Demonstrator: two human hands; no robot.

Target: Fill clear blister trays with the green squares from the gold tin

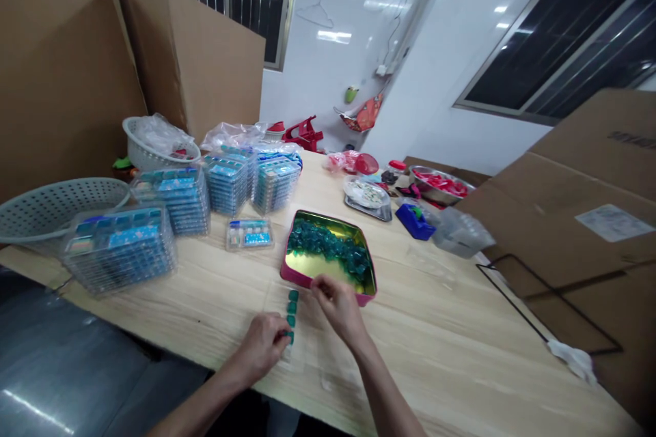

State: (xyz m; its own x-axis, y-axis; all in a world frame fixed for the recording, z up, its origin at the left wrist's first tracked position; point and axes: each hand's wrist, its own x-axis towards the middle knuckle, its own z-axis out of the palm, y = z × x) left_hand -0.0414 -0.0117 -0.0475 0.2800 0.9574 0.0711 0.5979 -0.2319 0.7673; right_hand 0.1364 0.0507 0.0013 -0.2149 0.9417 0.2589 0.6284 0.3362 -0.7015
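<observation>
Wood-grain tabletop: left hand pinches a teal piece in line; right hand, fingertips together, contents unclear, beside pink-sided tin.

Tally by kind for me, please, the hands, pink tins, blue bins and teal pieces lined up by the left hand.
Hands: 2 (left, right)
Pink tin: 1
Blue bin: 1
Lined-up teal pieces: 4
Total: 8

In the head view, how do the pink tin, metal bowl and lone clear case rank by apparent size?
1. Pink tin
2. Metal bowl, though farther off
3. Lone clear case
</observation>
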